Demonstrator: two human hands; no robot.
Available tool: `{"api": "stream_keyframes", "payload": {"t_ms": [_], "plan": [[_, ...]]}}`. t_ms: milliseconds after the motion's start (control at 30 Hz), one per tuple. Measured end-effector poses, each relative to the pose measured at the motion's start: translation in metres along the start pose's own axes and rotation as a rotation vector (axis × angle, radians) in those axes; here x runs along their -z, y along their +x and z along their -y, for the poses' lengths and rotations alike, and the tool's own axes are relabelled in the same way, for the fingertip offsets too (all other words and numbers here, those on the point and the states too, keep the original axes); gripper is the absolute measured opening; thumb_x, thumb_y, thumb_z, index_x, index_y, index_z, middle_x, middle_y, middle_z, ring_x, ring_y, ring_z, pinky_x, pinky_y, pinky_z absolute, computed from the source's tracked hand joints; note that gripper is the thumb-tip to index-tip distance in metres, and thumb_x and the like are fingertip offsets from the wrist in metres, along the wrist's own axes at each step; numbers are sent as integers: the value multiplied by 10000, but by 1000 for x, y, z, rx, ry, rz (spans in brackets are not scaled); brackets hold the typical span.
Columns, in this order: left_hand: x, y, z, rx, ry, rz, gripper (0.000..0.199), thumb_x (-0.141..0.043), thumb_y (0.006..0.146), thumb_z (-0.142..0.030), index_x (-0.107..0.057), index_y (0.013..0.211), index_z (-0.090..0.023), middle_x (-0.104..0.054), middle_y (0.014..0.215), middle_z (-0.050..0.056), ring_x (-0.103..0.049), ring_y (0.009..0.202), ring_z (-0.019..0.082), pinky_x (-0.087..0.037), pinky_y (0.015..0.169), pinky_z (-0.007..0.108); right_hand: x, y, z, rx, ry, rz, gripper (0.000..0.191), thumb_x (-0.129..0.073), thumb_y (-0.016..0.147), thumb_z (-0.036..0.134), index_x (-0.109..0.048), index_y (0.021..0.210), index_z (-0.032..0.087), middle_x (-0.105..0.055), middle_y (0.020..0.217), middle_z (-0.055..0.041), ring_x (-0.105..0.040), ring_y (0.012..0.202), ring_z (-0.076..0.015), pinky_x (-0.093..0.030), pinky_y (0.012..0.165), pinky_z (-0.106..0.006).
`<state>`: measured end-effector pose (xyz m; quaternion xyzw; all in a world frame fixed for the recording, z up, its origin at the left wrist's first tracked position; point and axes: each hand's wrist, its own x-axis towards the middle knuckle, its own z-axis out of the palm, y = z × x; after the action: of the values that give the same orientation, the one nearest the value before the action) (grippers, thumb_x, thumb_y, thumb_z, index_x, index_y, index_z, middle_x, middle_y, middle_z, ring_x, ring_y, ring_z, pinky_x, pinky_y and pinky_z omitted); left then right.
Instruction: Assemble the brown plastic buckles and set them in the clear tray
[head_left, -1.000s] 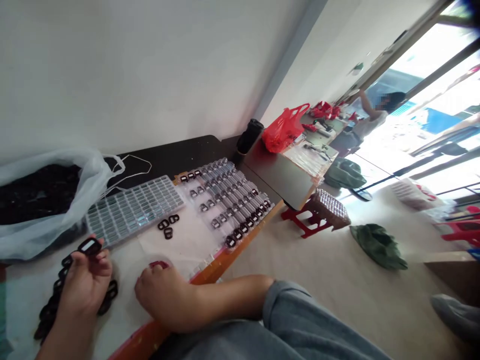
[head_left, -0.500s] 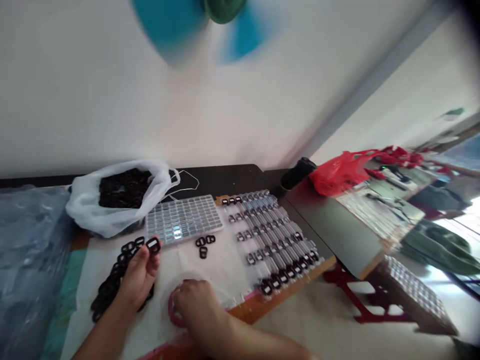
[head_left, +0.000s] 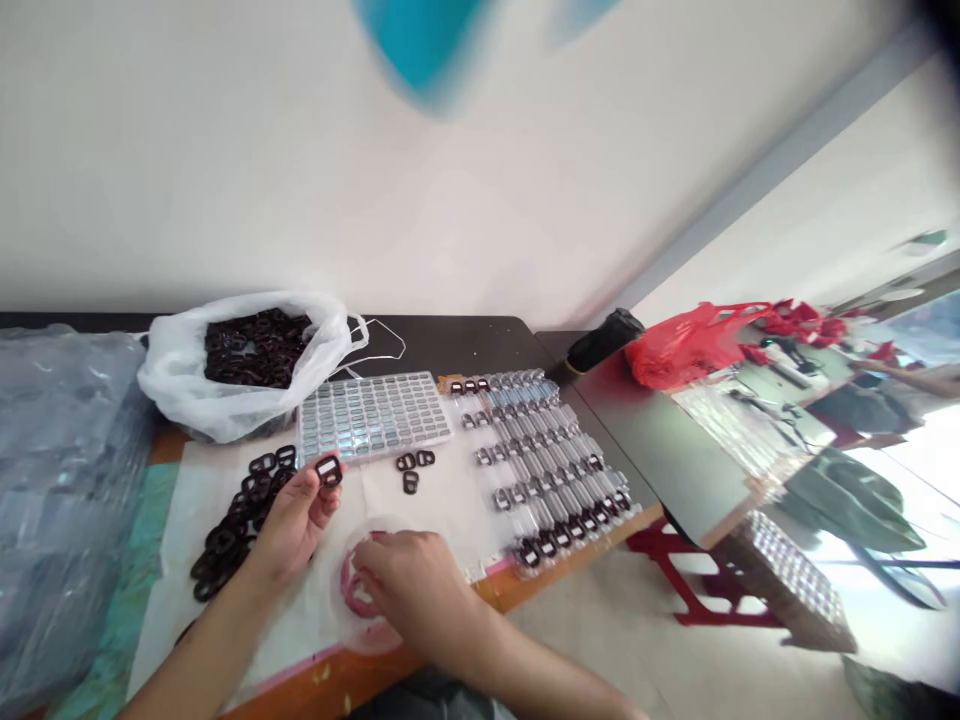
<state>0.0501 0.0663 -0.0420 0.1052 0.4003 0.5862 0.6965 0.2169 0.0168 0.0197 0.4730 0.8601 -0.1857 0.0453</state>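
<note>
My left hand (head_left: 294, 522) pinches a small black buckle-like frame (head_left: 328, 471) with a pale centre, raised above the sheet. My right hand (head_left: 420, 585) reaches into a round translucent dish (head_left: 382, 640) showing a pink-red ring (head_left: 349, 590). Its fingers are bent together, and whatever the fingertips hold is hidden. Beside and partly behind my left wrist lies a heap of similar black frames (head_left: 225, 540). A few loose black frames (head_left: 410, 482) lie between my hands and a clear tray (head_left: 375, 415) of small rectangular pieces.
A white plastic bag (head_left: 176, 375) full of dark pieces stands at the back left. Stacked clear plastic (head_left: 60, 500) is at far left. Rows of clear plastic parts (head_left: 540, 440), some with black frames, lie right. Beyond are a red bag (head_left: 679, 345) and a blurred blue fan blade (head_left: 424, 45) above.
The view has shifted, so the table appears slightly higher in the picture. My left hand still pinches the black frame, and my right hand stays at the round dish.
</note>
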Motion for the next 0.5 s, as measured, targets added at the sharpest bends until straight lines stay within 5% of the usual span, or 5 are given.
{"api": "stream_keyframes", "payload": {"t_ms": [200, 400, 500], "plan": [[-2, -3, 0, -8, 19, 27, 594, -984, 428, -430, -763, 902, -149, -710, 784, 38, -582, 570, 83, -513, 516, 147, -1, -3, -8, 81, 151, -90, 97, -661, 889, 198, -738, 896, 257, -746, 888, 26, -668, 794, -134, -406, 629, -241], [-1, -4, 3, 1, 34, 110, 594, -969, 443, -476, -759, 882, -135, -677, 706, 30, -565, 564, 95, -489, 522, 178, 12, 9, -24, 133, 398, -637, 146, -662, 899, 198, -776, 856, 278, -741, 882, -22, -628, 910, -175, -503, 831, -307], [3, -3, 6, 20, 63, 147, 608, -953, 452, -516, -769, 884, -130, -691, 725, 51, -577, 577, 111, -489, 548, 210, 19, 25, -24, 73, 527, -781, 88, -703, 876, 256, -777, 834, 278, -716, 869, -34, -635, 886, -191, -517, 823, -351]]}}
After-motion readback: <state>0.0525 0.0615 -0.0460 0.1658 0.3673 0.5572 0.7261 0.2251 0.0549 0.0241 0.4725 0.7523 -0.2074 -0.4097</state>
